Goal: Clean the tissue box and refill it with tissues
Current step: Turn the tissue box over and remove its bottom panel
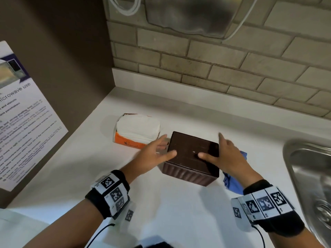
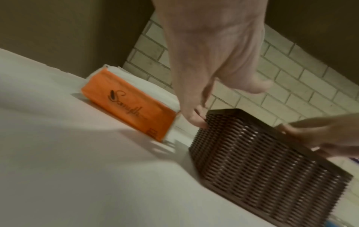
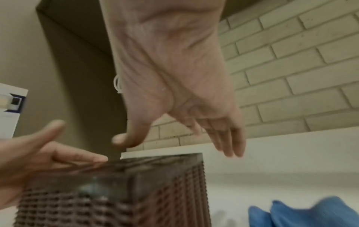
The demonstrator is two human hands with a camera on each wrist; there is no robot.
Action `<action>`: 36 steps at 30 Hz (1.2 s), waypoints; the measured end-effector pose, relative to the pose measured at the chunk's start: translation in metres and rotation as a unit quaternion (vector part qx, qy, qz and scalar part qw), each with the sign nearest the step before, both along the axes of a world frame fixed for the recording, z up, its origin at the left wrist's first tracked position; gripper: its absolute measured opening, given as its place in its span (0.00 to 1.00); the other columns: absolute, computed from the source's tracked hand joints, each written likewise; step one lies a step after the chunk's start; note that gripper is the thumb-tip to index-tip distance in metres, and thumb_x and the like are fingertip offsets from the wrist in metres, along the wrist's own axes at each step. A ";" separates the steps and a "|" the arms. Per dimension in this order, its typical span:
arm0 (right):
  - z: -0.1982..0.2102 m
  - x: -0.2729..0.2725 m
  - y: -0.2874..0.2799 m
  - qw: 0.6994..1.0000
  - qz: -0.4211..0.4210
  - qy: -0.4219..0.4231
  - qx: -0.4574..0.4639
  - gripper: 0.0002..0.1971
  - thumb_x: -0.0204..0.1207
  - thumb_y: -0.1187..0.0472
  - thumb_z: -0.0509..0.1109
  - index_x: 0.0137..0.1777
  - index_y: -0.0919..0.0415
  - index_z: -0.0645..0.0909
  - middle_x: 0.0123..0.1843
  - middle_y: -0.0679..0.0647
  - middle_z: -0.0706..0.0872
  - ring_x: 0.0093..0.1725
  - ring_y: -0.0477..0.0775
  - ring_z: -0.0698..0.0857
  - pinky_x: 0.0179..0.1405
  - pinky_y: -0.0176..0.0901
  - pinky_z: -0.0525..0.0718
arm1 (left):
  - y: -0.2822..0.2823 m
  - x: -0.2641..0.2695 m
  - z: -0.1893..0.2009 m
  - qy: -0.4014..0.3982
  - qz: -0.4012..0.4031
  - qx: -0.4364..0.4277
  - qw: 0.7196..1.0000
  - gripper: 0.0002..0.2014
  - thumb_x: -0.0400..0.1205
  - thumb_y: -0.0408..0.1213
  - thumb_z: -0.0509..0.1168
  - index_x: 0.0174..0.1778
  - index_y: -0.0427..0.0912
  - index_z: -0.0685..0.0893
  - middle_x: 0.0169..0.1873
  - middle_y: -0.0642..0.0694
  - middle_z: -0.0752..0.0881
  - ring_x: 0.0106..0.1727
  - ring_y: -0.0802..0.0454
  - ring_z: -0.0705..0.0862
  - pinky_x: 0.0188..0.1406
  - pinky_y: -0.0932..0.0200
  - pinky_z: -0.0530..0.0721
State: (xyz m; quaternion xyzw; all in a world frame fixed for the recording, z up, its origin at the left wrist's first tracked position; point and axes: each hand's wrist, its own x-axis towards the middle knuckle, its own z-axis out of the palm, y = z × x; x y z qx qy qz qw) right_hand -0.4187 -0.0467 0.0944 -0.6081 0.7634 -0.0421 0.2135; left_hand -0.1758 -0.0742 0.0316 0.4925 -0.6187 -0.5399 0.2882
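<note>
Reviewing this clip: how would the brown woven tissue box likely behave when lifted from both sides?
The tissue box looks rigid: its openwork woven walls keep straight edges. Light probably, since light shows through the weave. The textured sides should give the left hand and right hand decent grip.

dark brown tissue box [image 1: 192,154] on counter, opened orange tissue pack [image 1: 137,132] beside

You're working on a counter [image 1: 179,203] that's showing smooth, matt white. The tissue box [image 1: 192,154] is looking like dark brown plastic: its flat upper face is catching a soft sheen, while its side walls [image 2: 262,165] are showing a rough, woven-style lattice. The tissue pack [image 1: 138,130] is wearing a glossy orange wrapper, with soft white paper showing on top. A blue cloth [image 3: 310,213] is lying crumpled, and the sink [image 1: 308,169] is gleaming as brushed metal.
</note>
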 end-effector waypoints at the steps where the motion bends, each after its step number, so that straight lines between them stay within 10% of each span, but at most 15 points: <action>1: 0.005 0.006 0.000 0.999 0.046 -0.004 0.008 0.59 0.60 0.29 0.72 0.83 0.50 0.44 0.82 0.64 0.59 0.82 0.66 0.60 0.72 0.63 0.67 | 0.000 0.004 -0.003 0.005 -0.049 0.018 0.999 0.58 0.64 0.59 0.76 0.85 0.48 0.51 0.80 0.50 0.67 0.78 0.55 0.68 0.76 0.54 0.72; 3: 0.010 0.021 -0.003 0.987 0.156 -0.019 0.023 0.67 0.54 0.30 0.77 0.80 0.39 0.30 0.86 0.59 0.43 0.85 0.62 0.44 0.77 0.67 0.56 | 0.001 0.009 -0.010 -0.024 -0.127 0.026 0.991 0.73 0.55 0.62 0.81 0.83 0.56 0.32 0.85 0.57 0.50 0.84 0.56 0.54 0.82 0.46 0.63; 7: 0.006 0.042 -0.019 0.967 0.244 -0.013 0.069 0.70 0.51 0.36 0.83 0.77 0.32 0.27 0.86 0.55 0.44 0.85 0.61 0.40 0.79 0.70 0.48 | -0.004 0.006 -0.016 -0.080 -0.161 0.013 0.984 0.75 0.55 0.54 0.85 0.73 0.72 0.22 0.83 0.68 0.39 0.86 0.57 0.44 0.82 0.44 0.64; 14: 0.008 0.041 -0.023 0.965 0.254 -0.055 0.033 0.66 0.54 0.44 0.84 0.79 0.33 0.34 0.78 0.49 0.65 0.78 0.56 0.62 0.78 0.68 0.56 | -0.018 -0.004 -0.027 -0.082 -0.143 -0.009 0.986 0.73 0.53 0.59 0.84 0.77 0.71 0.29 0.85 0.61 0.43 0.86 0.56 0.40 0.84 0.38 0.55; 23: 0.017 0.039 -0.025 0.957 0.252 -0.132 -0.053 0.59 0.50 0.44 0.83 0.77 0.32 0.47 0.71 0.46 0.72 0.70 0.54 0.71 0.71 0.64 0.71 | -0.019 -0.011 -0.018 -0.033 -0.122 -0.068 0.990 0.56 0.57 0.40 0.85 0.78 0.56 0.60 0.70 0.48 0.72 0.75 0.52 0.72 0.73 0.41 0.77; 30: 0.065 0.010 -0.003 0.966 0.203 -0.135 -0.082 0.54 0.53 0.38 0.81 0.77 0.29 0.52 0.77 0.42 0.65 0.76 0.53 0.66 0.74 0.63 0.70 | -0.023 -0.009 -0.020 -0.100 -0.140 -0.053 0.984 0.67 0.60 0.46 0.85 0.85 0.56 0.42 0.84 0.56 0.52 0.85 0.55 0.51 0.84 0.46 0.57; 36: 0.066 0.002 0.070 0.913 0.255 -0.313 0.063 0.50 0.62 0.51 0.83 0.77 0.29 0.55 0.74 0.23 0.67 0.76 0.30 0.66 0.73 0.25 0.65 | -0.023 -0.009 -0.013 -0.120 -0.142 -0.022 0.982 0.72 0.62 0.44 0.85 0.82 0.56 0.30 0.84 0.58 0.39 0.85 0.56 0.43 0.81 0.56 0.54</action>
